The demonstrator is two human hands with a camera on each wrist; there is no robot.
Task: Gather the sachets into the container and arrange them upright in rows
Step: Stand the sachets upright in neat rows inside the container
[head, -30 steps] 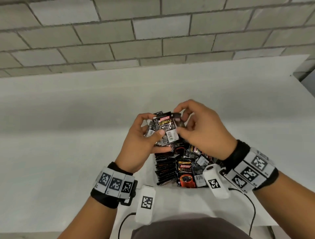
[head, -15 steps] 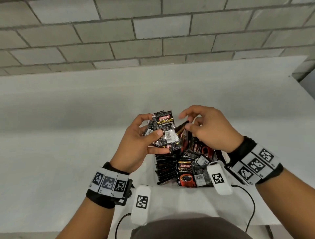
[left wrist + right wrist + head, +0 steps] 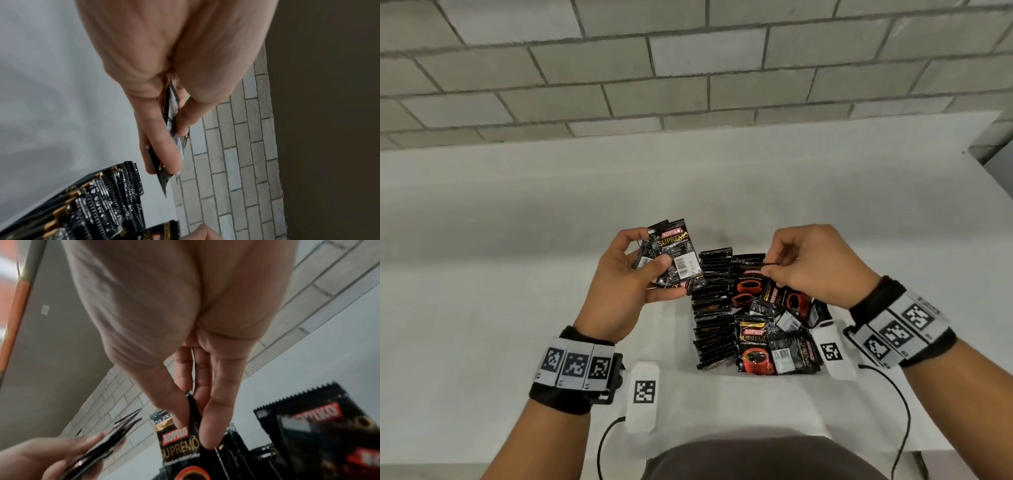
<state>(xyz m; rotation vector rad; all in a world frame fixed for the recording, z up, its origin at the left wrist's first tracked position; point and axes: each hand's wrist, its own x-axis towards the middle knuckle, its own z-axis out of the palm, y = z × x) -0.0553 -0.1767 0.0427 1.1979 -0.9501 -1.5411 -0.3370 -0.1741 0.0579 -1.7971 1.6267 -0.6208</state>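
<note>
White table (image 3: 517,274), left hand (image 3: 619,287) lifted stack (image 3: 671,257) leftward, right hand (image 3: 808,263) now pinching sachet (image 3: 753,265)

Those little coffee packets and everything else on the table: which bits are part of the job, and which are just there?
Part of the job:
- left hand, gripping a small stack of sachets
- right hand, pinching one sachet
- upright row
- loose pile
- container, mostly hidden

Just there:
- white table
- brick wall
- wrist bands
</note>
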